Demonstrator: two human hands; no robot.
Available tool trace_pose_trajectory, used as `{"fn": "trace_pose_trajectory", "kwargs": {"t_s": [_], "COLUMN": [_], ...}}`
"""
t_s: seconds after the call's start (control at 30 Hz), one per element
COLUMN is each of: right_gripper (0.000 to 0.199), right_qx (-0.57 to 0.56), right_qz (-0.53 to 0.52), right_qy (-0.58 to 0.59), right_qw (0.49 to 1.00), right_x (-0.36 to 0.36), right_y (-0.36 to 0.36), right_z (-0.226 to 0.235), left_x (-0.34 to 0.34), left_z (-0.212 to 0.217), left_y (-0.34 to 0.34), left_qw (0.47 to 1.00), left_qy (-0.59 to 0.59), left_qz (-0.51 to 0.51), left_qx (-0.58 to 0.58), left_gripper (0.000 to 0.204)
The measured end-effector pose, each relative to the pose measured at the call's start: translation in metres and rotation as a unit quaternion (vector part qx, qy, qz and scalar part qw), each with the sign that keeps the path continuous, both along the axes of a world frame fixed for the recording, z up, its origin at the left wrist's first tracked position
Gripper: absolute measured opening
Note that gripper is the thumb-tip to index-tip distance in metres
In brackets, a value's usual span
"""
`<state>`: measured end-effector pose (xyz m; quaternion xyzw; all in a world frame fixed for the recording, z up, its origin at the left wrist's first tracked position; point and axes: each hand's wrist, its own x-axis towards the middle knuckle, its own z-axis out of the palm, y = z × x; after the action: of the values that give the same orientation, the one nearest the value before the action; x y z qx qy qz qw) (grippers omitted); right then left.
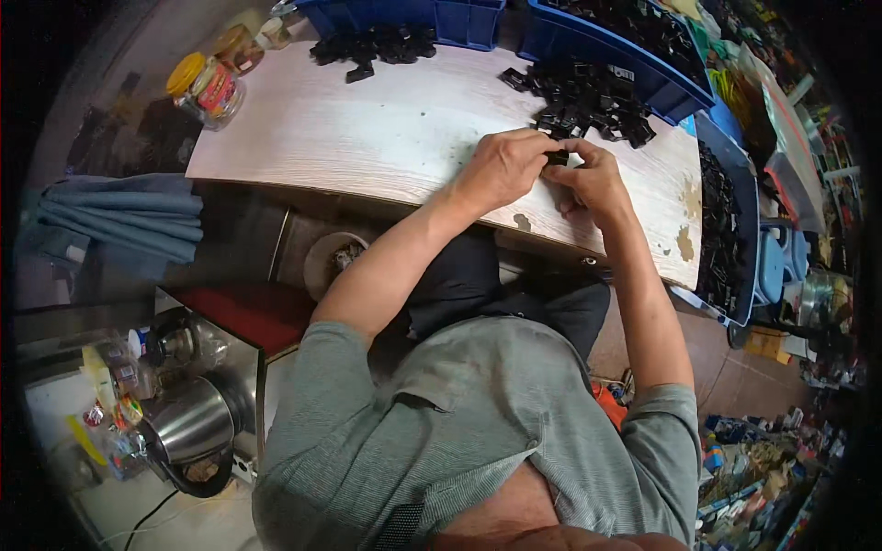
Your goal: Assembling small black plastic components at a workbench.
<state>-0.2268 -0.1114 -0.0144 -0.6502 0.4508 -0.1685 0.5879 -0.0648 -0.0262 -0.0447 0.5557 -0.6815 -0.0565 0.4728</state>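
My left hand (508, 167) and my right hand (594, 181) meet over the right half of a pale wood-grain table (367, 119). Between their fingertips they pinch a small black plastic part (557, 159), partly covered by the fingers. Just beyond my hands lies a heap of similar black plastic parts (597, 103), close against a blue bin. A smaller group of black parts (377, 46) is at the far left of the table, in front of another blue bin.
A blue bin (625, 50) full of black parts stands at the far right, another blue bin (469, 23) at the back. A crate (735, 230) of black parts is beside the table's right edge. A yellow-lidded jar (207, 90) stands at the left corner; a steel kettle (193, 418) is lower left.
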Motion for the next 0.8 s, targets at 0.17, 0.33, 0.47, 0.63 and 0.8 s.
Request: {"fn": "trace_pose_trajectory", "kwargs": {"t_s": [0.17, 0.33, 0.47, 0.63, 0.8], "right_gripper": [0.031, 0.032, 0.032, 0.027, 0.029], "right_qx": [-0.026, -0.014, -0.119, -0.125, -0.114], "right_qz": [0.010, 0.002, 0.013, 0.028, 0.038], "right_qy": [0.012, 0.046, 0.036, 0.031, 0.031], "right_qw": [1.000, 0.999, 0.992, 0.991, 0.992], "right_x": [0.002, -0.002, 0.000, -0.001, -0.001], "right_y": [-0.002, -0.003, -0.008, -0.010, -0.009], "right_z": [-0.006, -0.002, -0.012, -0.023, -0.023], "left_x": [0.007, 0.006, 0.009, 0.006, 0.004], "left_z": [0.002, -0.002, -0.003, -0.001, -0.002], "left_y": [0.003, 0.001, 0.002, 0.004, 0.009], "left_qw": [0.998, 0.994, 0.994, 0.992, 0.988], "left_qy": [-0.060, -0.098, -0.102, -0.118, -0.149], "left_qz": [-0.024, -0.027, -0.015, -0.019, -0.012], "left_qx": [-0.017, -0.038, -0.039, -0.034, -0.035], "left_gripper": [0.024, 0.025, 0.027, 0.031, 0.036]}}
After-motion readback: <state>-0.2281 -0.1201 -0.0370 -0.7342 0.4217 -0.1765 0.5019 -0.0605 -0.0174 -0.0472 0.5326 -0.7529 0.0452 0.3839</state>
